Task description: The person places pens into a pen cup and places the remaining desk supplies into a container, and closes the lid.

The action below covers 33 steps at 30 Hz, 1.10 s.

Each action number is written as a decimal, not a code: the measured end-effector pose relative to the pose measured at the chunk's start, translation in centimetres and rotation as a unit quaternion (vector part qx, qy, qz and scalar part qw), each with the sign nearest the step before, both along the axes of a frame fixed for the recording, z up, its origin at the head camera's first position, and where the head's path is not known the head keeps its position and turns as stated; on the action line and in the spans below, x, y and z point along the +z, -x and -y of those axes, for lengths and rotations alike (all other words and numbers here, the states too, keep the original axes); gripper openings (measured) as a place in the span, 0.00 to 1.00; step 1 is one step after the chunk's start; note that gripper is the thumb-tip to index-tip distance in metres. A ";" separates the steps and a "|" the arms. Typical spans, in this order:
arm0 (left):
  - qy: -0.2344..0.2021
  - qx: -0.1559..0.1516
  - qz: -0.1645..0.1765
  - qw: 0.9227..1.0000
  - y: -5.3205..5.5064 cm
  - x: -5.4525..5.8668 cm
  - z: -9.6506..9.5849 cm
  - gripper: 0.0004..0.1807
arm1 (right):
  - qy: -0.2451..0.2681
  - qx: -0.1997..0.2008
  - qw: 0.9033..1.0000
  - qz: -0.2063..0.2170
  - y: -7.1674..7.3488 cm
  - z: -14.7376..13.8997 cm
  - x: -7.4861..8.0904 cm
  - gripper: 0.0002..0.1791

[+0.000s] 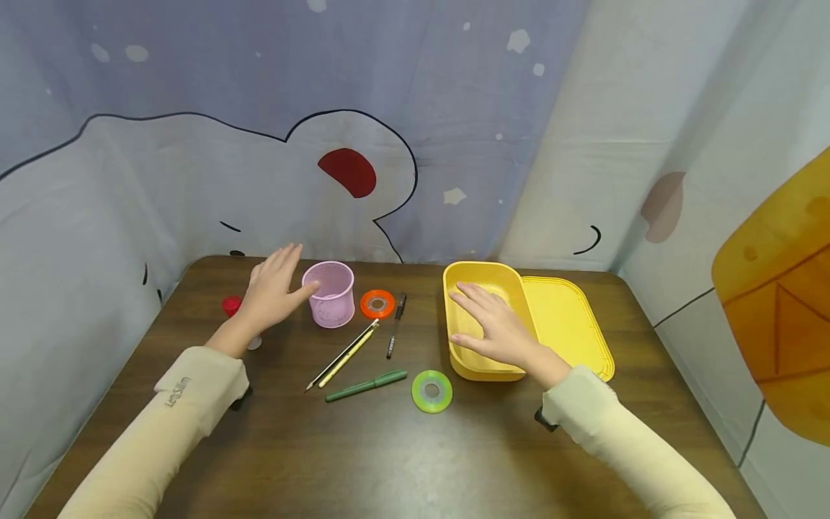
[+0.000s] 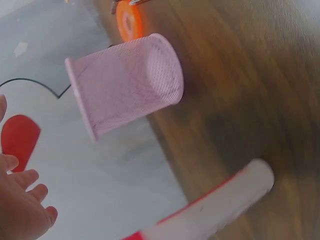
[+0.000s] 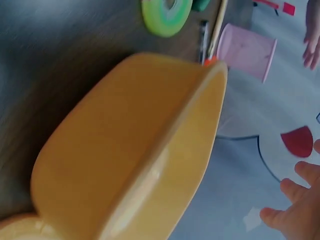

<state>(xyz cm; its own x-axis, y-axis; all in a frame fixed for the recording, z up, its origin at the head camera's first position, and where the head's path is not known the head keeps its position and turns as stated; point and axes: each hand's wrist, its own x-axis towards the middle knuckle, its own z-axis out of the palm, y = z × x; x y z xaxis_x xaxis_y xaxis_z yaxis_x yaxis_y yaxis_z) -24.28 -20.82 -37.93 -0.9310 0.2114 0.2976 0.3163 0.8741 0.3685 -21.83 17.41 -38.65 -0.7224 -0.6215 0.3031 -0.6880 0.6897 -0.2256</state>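
My left hand, its fingers spread and holding nothing, hovers just left of the pink mesh pen cup. Partly hidden beneath that hand is a white tube with a red cap. Over the yellow plastic box hangs my right hand, fingers straight and apart, gripping nothing. In the right wrist view the box's wall fills the middle, with the right fingers off to its side. The pen cup stands upright.
Between the hands lie an orange ring-shaped disc, a slim black pen, a yellow pencil, a dark thin pencil, a green pen and a green disc. A yellow lid lies right of the box. Curtains enclose the table.
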 end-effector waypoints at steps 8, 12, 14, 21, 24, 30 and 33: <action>-0.037 0.019 0.026 0.999 1.2 -2.6 -1.0 0.45 | 0.049 0.027 0.998 0.023 -0.4 3.1 -1.1 0.34; -0.053 0.035 0.041 0.997 1.5 -3.7 -1.3 0.47 | 0.049 0.027 0.997 0.043 -0.7 4.6 -2.1 0.34; -0.061 0.044 0.046 0.996 1.5 -4.2 -1.4 0.48 | 0.042 0.031 0.997 0.055 -0.8 5.3 -2.7 0.34; -0.089 0.075 0.049 0.992 1.4 -5.5 -1.4 0.48 | 0.004 0.043 0.993 0.112 -1.4 7.3 -4.6 0.29; -0.103 0.080 0.048 0.990 1.4 -5.8 -1.5 0.48 | -0.014 0.043 0.991 0.127 -1.5 7.9 -5.5 0.27; -0.111 0.083 0.051 0.989 1.3 -6.2 -1.5 0.48 | -0.032 0.040 0.988 0.146 -1.8 8.8 -7.1 0.22; -0.114 0.086 0.058 0.988 1.2 -6.4 -1.6 0.48 | -0.035 0.038 0.988 0.148 -2.0 9.1 -7.9 0.21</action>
